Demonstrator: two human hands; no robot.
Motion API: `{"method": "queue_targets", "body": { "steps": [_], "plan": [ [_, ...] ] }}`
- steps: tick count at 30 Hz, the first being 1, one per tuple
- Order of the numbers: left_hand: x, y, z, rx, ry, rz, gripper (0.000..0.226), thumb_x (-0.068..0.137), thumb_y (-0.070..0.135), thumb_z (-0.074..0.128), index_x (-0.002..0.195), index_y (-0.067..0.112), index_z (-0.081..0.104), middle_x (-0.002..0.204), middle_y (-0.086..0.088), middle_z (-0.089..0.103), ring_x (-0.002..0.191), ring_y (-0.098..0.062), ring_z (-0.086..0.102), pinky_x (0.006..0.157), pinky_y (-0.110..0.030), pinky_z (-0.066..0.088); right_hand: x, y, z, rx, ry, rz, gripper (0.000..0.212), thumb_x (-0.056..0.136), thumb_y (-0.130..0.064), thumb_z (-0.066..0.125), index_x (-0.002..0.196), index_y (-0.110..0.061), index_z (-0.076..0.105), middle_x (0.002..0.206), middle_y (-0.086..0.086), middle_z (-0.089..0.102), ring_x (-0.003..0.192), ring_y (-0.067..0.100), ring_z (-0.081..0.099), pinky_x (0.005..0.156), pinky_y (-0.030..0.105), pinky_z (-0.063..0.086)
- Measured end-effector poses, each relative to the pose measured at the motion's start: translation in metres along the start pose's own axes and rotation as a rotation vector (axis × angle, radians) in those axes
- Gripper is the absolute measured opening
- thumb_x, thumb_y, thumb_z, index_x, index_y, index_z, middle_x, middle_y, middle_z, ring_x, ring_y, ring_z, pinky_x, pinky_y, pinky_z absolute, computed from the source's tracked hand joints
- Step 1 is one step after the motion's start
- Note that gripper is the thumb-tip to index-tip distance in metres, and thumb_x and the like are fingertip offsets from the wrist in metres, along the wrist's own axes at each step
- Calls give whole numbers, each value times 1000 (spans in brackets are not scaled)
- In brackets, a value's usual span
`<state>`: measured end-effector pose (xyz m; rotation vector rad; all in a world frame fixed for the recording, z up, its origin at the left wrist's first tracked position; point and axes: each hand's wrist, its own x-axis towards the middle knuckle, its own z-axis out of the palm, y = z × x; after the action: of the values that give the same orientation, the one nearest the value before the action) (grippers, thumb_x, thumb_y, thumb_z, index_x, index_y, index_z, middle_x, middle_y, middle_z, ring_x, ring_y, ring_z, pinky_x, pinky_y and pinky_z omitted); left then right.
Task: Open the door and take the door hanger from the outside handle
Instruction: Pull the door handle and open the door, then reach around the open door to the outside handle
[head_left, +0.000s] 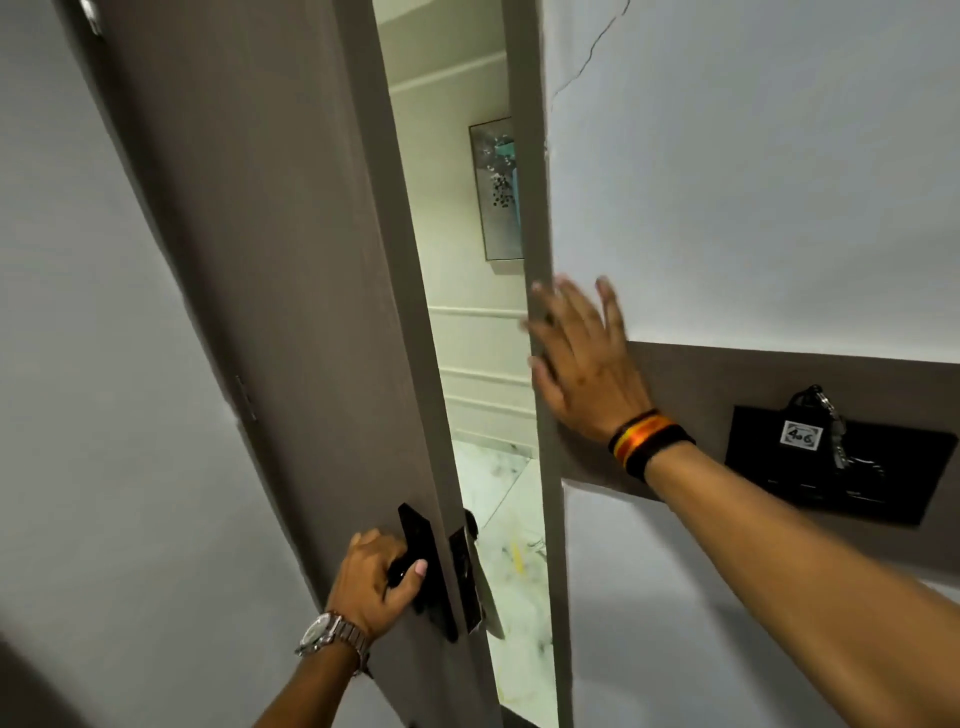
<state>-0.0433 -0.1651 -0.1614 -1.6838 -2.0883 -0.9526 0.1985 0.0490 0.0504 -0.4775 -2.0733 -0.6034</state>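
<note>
Left hand (376, 577): we grip the inside handle (410, 564).
Right hand (582, 358): open flat on the frame (540, 415).
Door hanger (485, 587): hangs long-ways down, at 3 o'clock from our left hand, nearer it.

1. Taupe matt door (270, 260) with a smooth, flat painted-looking face.
2. Glossy black inside door handle (410, 566) and lock plate, smooth, reflecting light.
3. Polished white marble-look floor (511, 525) outside, shiny with grey veins.
4. Silver metal wristwatch (327, 631) with a linked band, gleaming.
5. Woven cloth wristband (644, 441), black with orange and yellow stripes.
6. White matt wall (753, 171), cracked plaster near the frame.
</note>
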Motion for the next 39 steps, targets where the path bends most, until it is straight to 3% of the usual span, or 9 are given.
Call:
{"method": "queue_targets", "body": {
  "steps": [3,6,10,15,18,23,26,34,39],
  "plan": [
    [-17,-10,-19,46,0,26,55,94,69,27,62,27,43,63,12,42,64,-9,41,66,-28,36,-63,-48,18,323,-227,-145,35,96,-33,57,123,-14,68,131,11,67,127,30,58,116,57,35],
    [-35,-21,-38,89,-9,23,65,95,68,26,63,16,50,64,3,49,66,-18,44,66,-37,42,-121,-104,27,536,-828,-68,51,99,-47,50,139,-16,56,135,6,64,122,25,59,105,45,48],
    [-54,-28,-59,97,-20,-8,62,95,66,25,67,17,50,67,2,49,70,-18,45,69,-40,45,-165,-166,41,651,-1015,-7,64,95,-53,50,148,-17,47,138,6,63,123,29,60,101,42,50],
    [-73,-30,-80,82,-23,-61,64,95,67,21,75,18,57,77,2,53,76,-18,50,70,-39,47,-164,-212,47,602,-909,-32,30,97,-30,42,98,-8,61,94,17,71,79,40,63,67,41,47],
    [-83,-35,-89,67,-31,-86,67,95,67,21,81,16,62,83,0,57,82,-19,54,73,-41,49,-165,-226,47,581,-790,-34,28,98,-24,40,91,-9,63,86,16,70,72,39,64,60,38,36],
    [-94,-42,-99,41,-14,-140,72,94,70,16,83,19,64,88,-1,60,86,-19,57,75,-43,51,-184,-249,45,597,-573,29,26,89,-28,46,69,-23,62,52,-6,59,38,15,55,43,23,22],
    [-97,-43,-102,8,10,-148,73,94,70,16,84,18,66,86,0,60,84,-18,58,73,-42,50,-187,-258,42,624,-507,93,29,91,-30,43,74,-26,67,52,-10,59,38,9,52,42,19,22],
    [-100,-55,-99,-2,18,-158,77,93,70,15,89,16,69,89,0,62,88,-16,58,82,-42,51,-194,-288,58,758,-492,202,32,94,-24,47,105,-17,76,67,-7,72,49,12,64,43,20,50],
    [-95,-53,-96,-29,50,-123,67,95,68,18,96,23,67,92,10,60,100,3,51,91,-36,45,-182,-294,71,793,-396,271,27,87,-15,45,63,-14,57,47,-1,54,35,13,44,44,15,27]
  ]
}}
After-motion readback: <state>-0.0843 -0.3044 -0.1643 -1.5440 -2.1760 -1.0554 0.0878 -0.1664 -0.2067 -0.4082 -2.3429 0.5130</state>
